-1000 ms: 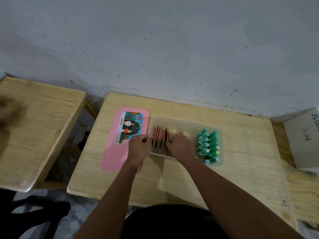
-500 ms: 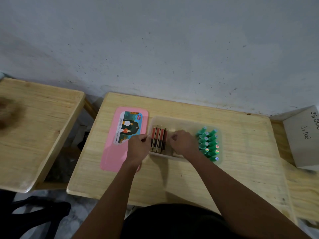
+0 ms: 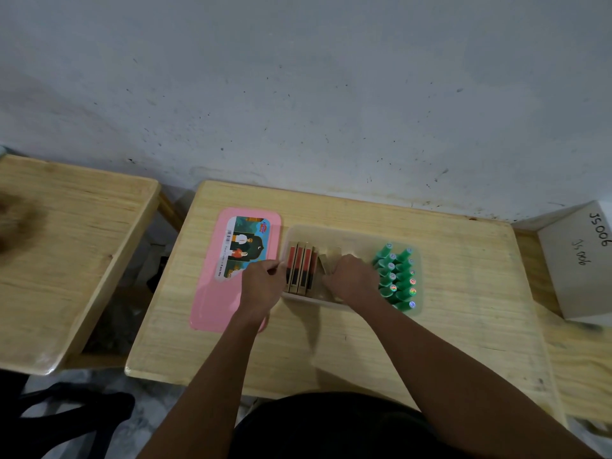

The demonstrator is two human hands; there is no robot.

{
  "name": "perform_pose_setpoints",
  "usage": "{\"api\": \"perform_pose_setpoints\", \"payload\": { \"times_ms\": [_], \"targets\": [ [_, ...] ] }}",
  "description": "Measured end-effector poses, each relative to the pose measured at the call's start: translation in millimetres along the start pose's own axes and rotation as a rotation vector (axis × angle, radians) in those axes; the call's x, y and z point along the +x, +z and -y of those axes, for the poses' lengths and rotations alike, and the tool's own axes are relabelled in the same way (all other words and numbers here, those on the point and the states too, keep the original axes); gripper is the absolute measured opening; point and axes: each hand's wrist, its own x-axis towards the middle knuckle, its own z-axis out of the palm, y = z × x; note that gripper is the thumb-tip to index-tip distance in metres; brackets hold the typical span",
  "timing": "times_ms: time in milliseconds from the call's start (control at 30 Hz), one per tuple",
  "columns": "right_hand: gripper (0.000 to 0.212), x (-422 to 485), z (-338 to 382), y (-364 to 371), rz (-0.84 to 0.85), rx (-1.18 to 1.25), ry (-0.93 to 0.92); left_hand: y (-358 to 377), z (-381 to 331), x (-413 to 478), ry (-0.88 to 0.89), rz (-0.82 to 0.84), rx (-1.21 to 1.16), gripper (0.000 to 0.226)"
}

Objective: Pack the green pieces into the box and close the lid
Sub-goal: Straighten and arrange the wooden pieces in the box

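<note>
Hands: left hand (image 3: 263, 283) pinches the left rim of the translucent plastic box (image 3: 351, 231); right hand (image 3: 352, 279) is inside it, fingers curled on leaning tan card pieces (image 3: 329, 261) — exact grip unclear.
Green pieces: green cone-shaped plastic pieces (image 3: 395, 278) stand packed at the box's right end.
Other contents: red-and-black flat packs (image 3: 299, 271) upright at the left end.
Lid: pink rounded plastic lid (image 3: 218, 293) lies on the wooden worktop (image 3: 463, 293), just beside the box.
Risk: tilted cards may stick up and block the lid — or the wrist may topple the green rows.
</note>
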Motion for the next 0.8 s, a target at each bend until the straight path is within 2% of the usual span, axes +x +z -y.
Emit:
{"api": "perform_pose_setpoints", "payload": {
  "times_ms": [167, 367, 600, 800],
  "targets": [
    [0.028, -5.2, -11.4, -2.7, -0.087, 0.338, 0.063, 0.6, 0.9, -0.1, -0.001, -0.009, 0.009, 0.025],
    [0.021, -1.3, -19.8, -9.4, -0.052, 0.772, 0.066, 1.2, 1.0, -0.1, 0.007, -0.013, 0.015, 0.026],
    [0.035, -3.4, -18.7, -10.4, 0.010, 0.777, 0.043, 1.3, 0.7, -0.1, 0.023, -0.009, 0.038, 0.026],
    [0.020, -1.9, -12.0, 0.0, 0.028, 0.732, 0.057, 1.2, 1.4, -0.6, 0.018, -0.014, 0.024, 0.026]
  ]
}}
